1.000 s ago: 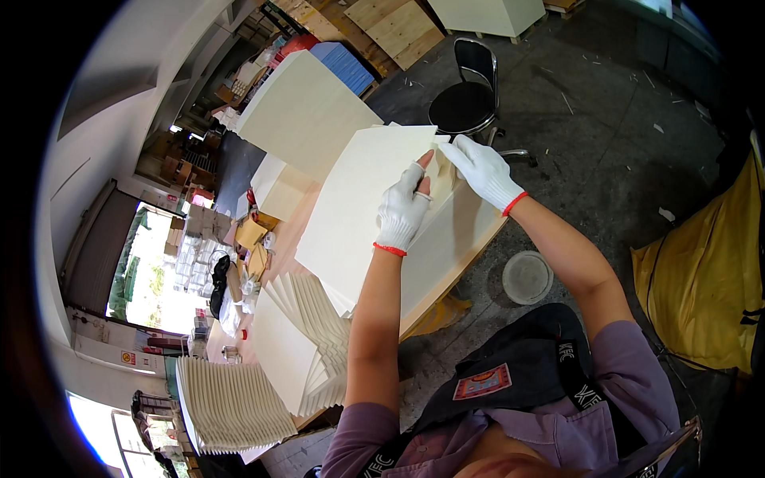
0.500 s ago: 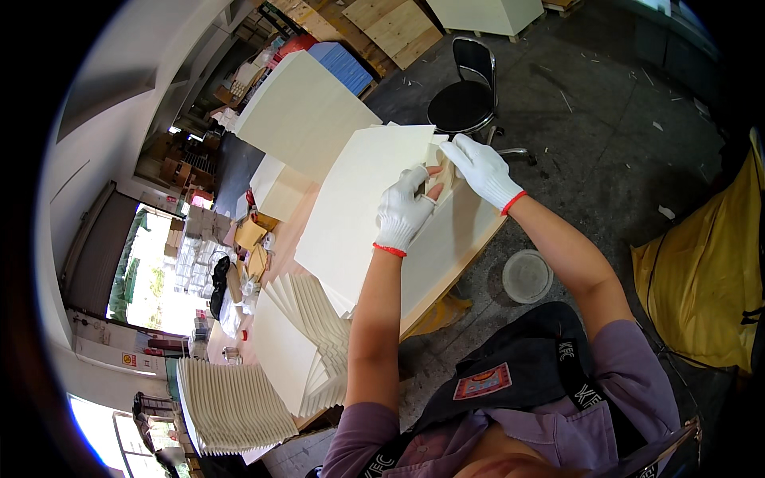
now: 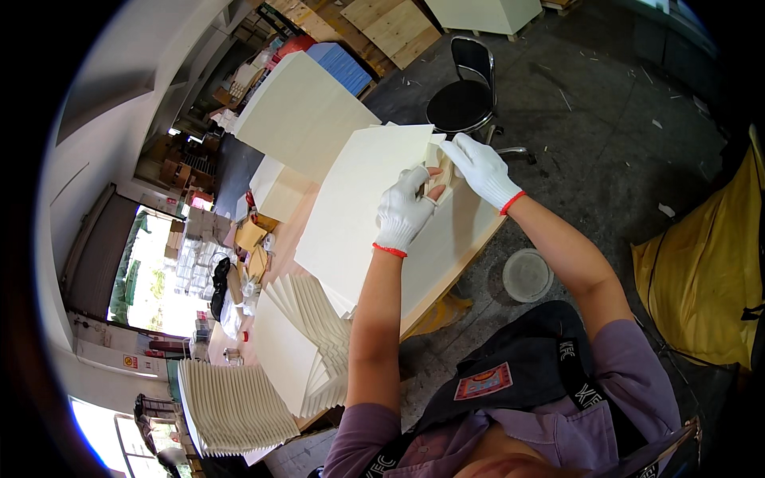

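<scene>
A worker in white gloves with red cuffs handles a large cream sheet (image 3: 355,219) lying on a wooden workbench (image 3: 446,247) at the centre of the frame. The left hand (image 3: 406,209) rests on the sheet's upper right corner, fingers curled closed around a small tan object (image 3: 443,171) that is too hidden to identify. The right hand (image 3: 480,166), just beside it at upper centre, pinches the same corner of the sheet, fingers closed on its edge. A second large cream board (image 3: 303,115) leans in the upper left, and fanned stacks of cream sheets (image 3: 307,342) spread across the lower left. A black swivel chair (image 3: 466,99) stands on the concrete floor at top centre, a round white lid (image 3: 527,275) lies right of the bench, and yellow fabric (image 3: 701,271) fills the right edge.
</scene>
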The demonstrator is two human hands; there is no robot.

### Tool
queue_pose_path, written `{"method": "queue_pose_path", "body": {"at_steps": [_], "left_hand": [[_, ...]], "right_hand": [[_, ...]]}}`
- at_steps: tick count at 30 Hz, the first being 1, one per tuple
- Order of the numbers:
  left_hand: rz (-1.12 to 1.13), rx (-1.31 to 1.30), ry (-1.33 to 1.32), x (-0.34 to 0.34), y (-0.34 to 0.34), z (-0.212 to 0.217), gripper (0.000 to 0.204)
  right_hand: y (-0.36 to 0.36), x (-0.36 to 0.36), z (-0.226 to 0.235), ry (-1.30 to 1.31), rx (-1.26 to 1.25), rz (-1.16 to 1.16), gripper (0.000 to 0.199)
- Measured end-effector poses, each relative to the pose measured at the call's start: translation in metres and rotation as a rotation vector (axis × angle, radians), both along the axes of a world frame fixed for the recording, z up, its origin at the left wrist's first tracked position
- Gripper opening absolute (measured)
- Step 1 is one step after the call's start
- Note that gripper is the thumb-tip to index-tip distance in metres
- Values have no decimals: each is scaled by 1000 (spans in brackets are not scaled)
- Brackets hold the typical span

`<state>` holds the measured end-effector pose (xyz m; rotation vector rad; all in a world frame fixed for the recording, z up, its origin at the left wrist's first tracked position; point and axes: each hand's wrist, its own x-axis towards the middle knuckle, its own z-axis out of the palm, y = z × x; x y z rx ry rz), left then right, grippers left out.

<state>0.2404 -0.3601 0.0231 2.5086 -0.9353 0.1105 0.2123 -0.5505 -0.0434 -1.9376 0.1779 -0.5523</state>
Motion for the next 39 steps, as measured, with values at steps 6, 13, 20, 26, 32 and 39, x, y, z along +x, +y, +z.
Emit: {"method": "queue_pose_path", "body": {"at_steps": [6, 13, 20, 26, 32, 39], "left_hand": [[-29, -49, -8, 2, 1, -3, 31], [-18, -63, 14, 2, 1, -4, 36], [-15, -49, 48, 4, 2, -4, 34], [-110, -76, -216, -5, 3, -13, 51], [-97, -45, -351, 1, 7, -20, 44], [29, 103, -289, 20, -11, -17, 34]], "right_hand": [[-1, 0, -1, -8, 17, 12, 53], [0, -2, 0, -44, 23, 7, 51], [0, -3, 3, 3, 16, 13, 51], [-13, -14, 12, -98, -148, -21, 50], [-33, -19, 0, 8, -625, -3, 43], [-40, -12, 7, -220, -892, 28, 37]]}}
